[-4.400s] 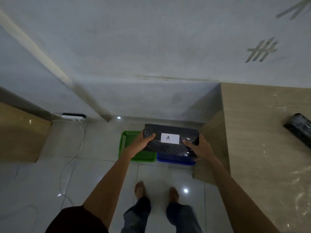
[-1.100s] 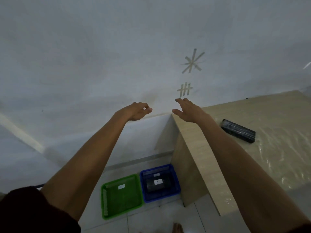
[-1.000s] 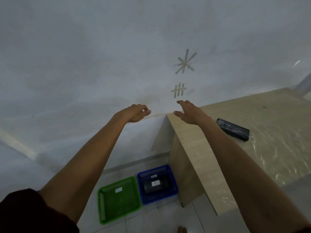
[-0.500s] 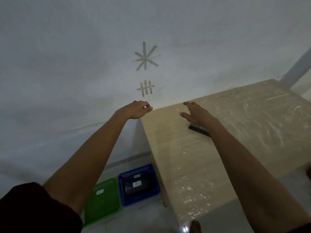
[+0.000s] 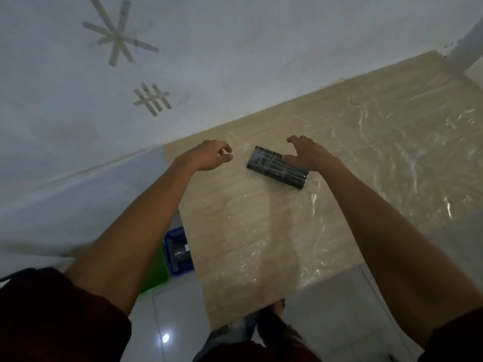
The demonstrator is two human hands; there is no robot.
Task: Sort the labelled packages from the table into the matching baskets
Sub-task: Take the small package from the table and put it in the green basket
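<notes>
Both hands hover at the black package (image 5: pixel 277 167) on the table (image 5: pixel 287 231), fingers (image 5: pixel 294 139) spread.

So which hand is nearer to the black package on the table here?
Right. The right hand hovers spread over the far right edge of the black package, seemingly touching it. The left hand is loosely curled, apart from the package, off its left end.

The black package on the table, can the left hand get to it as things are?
Probably yes. The left hand hovers open beside the black package, with only bare table between them. The right hand is over its far end, leaving the near end free.
</notes>
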